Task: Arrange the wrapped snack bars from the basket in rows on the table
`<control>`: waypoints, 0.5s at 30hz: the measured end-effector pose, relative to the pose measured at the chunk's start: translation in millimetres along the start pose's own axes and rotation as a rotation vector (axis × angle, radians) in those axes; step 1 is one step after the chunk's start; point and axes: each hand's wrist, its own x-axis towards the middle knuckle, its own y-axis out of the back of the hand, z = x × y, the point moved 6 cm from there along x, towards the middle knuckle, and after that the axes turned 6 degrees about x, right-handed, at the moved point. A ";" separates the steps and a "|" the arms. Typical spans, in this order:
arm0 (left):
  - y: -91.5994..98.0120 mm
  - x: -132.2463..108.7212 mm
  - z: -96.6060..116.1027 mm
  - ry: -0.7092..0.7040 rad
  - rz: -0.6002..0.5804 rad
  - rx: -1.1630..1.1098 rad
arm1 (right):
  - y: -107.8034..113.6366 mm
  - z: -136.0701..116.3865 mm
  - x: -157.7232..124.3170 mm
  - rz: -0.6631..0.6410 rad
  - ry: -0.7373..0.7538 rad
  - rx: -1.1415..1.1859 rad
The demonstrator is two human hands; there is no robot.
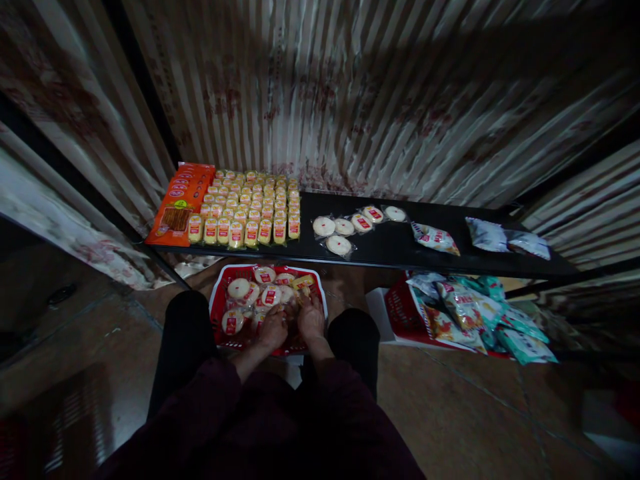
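A red basket with a white rim (pixel 324 300) stands between my knees, below the shelf. Round flat cakes in clear wrappers (pixel 271 295), several with red labels, fill much of it. My left hand (pixel 274 328) is over the basket's near middle, fingers curled in around something too dark to make out. Close beside it, my right hand (pixel 311 320) reaches into the right part of the basket. Its fingers are bent and partly hidden, closed on something I cannot make out. A yellow wrapped cake (pixel 303 282) lies just beyond the right hand.
On the black shelf (pixel 390 257) are an orange packet (pixel 176 207), rows of small yellow wrapped cakes (pixel 250 210), several round wrapped cakes (pixel 339 245) and white packets (pixel 435 238). A second red basket (pixel 403 310) at right holds snack bags (pixel 463 307). A striped curtain (pixel 320 100) hangs behind.
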 end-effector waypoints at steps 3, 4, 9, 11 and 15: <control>-3.7 -1.2 -4.6 -0.009 -0.046 0.067 | -5.7 2.4 -0.1 -0.022 -0.015 0.025; -4.8 -1.8 -7.3 -0.008 -0.054 0.079 | -8.0 3.8 -0.2 -0.039 -0.031 0.020; -10.6 -8.2 -22.8 -0.050 -0.022 0.054 | -15.4 2.7 -2.3 -0.107 -0.023 0.019; -13.2 -11.6 -28.4 -0.077 0.008 0.055 | -14.2 -1.9 -2.7 -0.099 0.020 0.051; -17.6 -14.6 -38.8 -0.080 0.057 0.096 | -8.4 -6.9 -2.0 -0.076 0.031 0.137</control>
